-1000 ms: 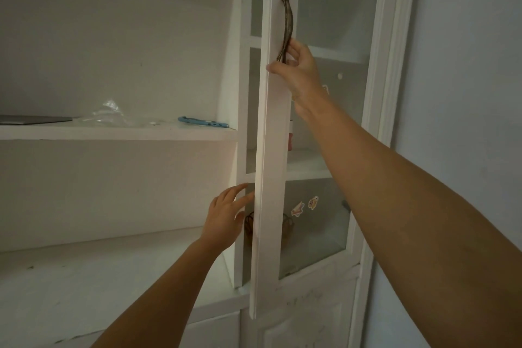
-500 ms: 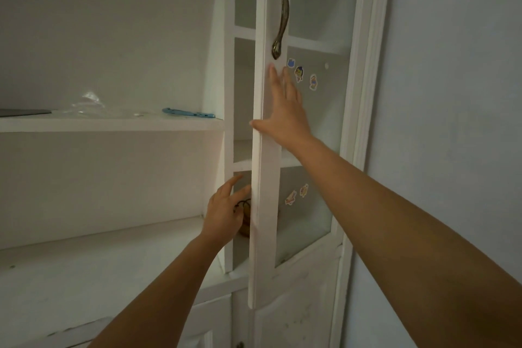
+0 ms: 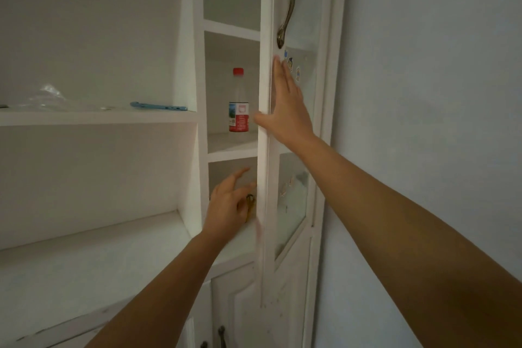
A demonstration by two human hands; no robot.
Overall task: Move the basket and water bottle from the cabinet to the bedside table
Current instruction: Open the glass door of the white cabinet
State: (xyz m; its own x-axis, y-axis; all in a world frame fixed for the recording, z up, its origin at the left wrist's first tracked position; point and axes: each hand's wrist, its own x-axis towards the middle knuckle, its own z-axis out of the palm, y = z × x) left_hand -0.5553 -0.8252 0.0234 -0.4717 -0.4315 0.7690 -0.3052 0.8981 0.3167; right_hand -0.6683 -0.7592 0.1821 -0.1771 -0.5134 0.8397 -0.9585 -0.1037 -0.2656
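Observation:
A clear water bottle (image 3: 239, 102) with a red cap and red label stands upright on the middle shelf of the tall white cabinet (image 3: 197, 70). One shelf lower, only a small brown part of the basket (image 3: 249, 206) shows; my left hand (image 3: 228, 206) reaches in and covers the rest, fingers spread. My right hand (image 3: 285, 104) lies flat and open against the glass cabinet door (image 3: 267, 150), thumb on its front edge. The door stands swung out, edge-on to me.
A metal handle (image 3: 286, 3) sits high on the door, stickers on its glass. To the left, open white shelves carry a blue flat object (image 3: 158, 106) and crumpled clear plastic (image 3: 50, 96). A plain wall lies right; lower cupboard doors sit below.
My right hand left the handle and slid down to the door's edge. The door swung wider, uncovering the bottle. My left hand moved into the lower compartment.

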